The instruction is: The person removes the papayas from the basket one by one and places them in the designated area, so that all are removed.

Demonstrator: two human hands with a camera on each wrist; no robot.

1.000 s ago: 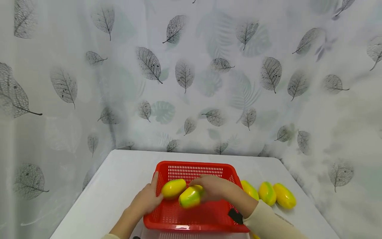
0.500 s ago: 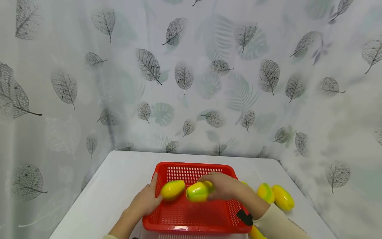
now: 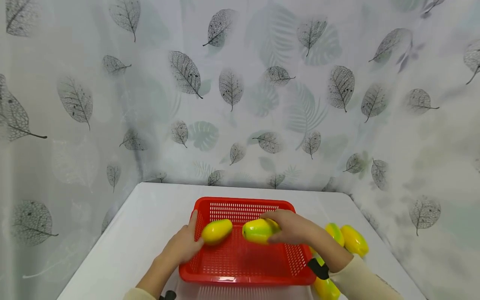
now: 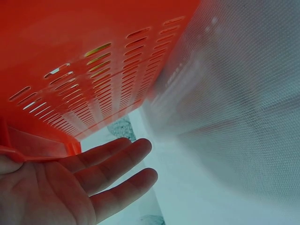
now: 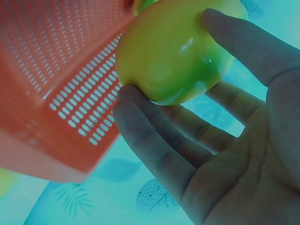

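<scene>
A glossy yellow-green papaya (image 3: 260,231) is held in my right hand (image 3: 290,226) above the right half of a red plastic basket (image 3: 232,280). The right wrist view shows thumb and fingertips pinching this papaya (image 5: 173,51) by opposite sides. A second, yellower papaya (image 3: 216,232) lies inside the basket at the left. My left hand (image 3: 183,246) grips the basket's left rim. From the left wrist view, its thumb is over the rim, and several fingers (image 4: 117,171) extend outside, below the slotted wall (image 4: 93,79).
To the right of the basket, several papayas (image 3: 354,241) lie on the white table (image 3: 157,208), some partly behind my right arm. A pale slotted container (image 3: 243,293) shows under the basket's near edge. A leaf-patterned curtain (image 3: 240,104) encloses the back and sides.
My right hand has carried its papaya rightward over the basket, away from the papaya lying inside. The left hand keeps its place on the rim. The head view has shifted slightly.
</scene>
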